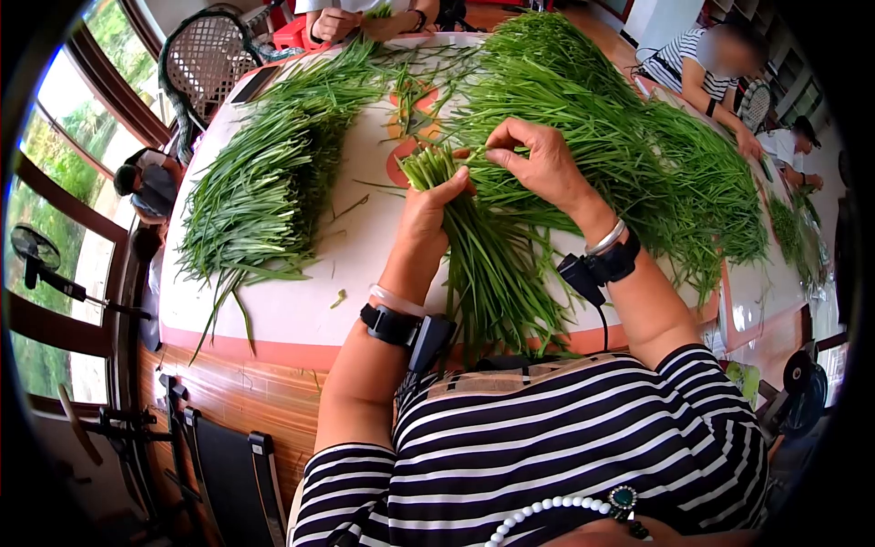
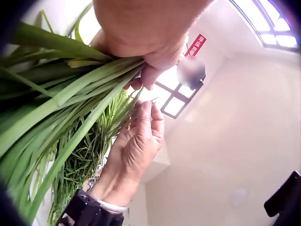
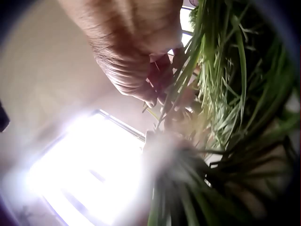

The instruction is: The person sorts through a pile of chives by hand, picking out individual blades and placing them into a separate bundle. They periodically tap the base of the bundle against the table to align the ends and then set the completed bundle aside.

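Note:
In the head view my left hand [image 1: 428, 214] grips a thick bunch of garlic chives [image 1: 488, 264] near its pale cut ends, with the long green leaves hanging down toward my lap. Just right of those ends, my right hand [image 1: 542, 164] pinches a thin chive piece between thumb and forefinger. The left wrist view shows the bunch's leaves [image 2: 70, 113] close up and the right hand [image 2: 141, 141] with its fingertips together on a thin tip. From the right wrist, the curled right hand [image 3: 131, 52] has a narrow green strip [image 3: 150, 112] at its fingertips.
A neat pile of chives [image 1: 264, 173] lies on the table [image 1: 301, 314] at left; a larger heap [image 1: 583, 118] covers the right. Loose leaves are scattered between them. Another person's hands [image 1: 337, 23] work across the table, and a person in stripes [image 1: 697, 68] sits at far right.

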Motion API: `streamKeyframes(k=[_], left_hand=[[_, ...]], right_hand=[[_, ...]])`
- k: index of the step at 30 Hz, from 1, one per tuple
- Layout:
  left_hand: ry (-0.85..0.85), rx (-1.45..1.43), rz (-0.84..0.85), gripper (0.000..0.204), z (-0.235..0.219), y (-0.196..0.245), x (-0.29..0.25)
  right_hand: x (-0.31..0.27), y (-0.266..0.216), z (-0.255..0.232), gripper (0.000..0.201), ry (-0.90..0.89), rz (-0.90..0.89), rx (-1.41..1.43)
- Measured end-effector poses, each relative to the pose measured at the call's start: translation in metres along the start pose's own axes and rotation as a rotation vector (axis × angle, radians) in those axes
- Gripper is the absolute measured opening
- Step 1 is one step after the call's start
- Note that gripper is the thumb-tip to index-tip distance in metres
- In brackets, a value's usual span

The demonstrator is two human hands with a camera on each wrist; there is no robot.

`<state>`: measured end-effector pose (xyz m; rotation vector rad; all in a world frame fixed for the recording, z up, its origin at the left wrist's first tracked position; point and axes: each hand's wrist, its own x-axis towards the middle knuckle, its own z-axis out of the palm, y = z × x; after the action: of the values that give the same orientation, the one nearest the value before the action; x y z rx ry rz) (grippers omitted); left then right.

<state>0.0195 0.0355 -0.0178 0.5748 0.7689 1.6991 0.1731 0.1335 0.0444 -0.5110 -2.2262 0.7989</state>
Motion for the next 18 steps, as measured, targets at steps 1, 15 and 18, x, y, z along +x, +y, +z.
streamKeyframes(k=[1, 15, 18], left_hand=[[-0.002, -0.013, -0.022, 0.027, -0.002, 0.000, 0.001], [-0.125, -0.153, 0.080, 0.018, -0.028, 0.022, 0.002], [-0.189, -0.107, 0.088, 0.020, -0.021, 0.025, -0.002]], right_hand=[[-0.002, -0.001, 0.006, 0.011, 0.004, -0.002, 0.012], [-0.008, 0.036, -0.042, 0.011, 0.553, 0.157, 0.263], [-0.009, 0.015, -0.032, 0.010, 0.399, 0.172, 0.282]])
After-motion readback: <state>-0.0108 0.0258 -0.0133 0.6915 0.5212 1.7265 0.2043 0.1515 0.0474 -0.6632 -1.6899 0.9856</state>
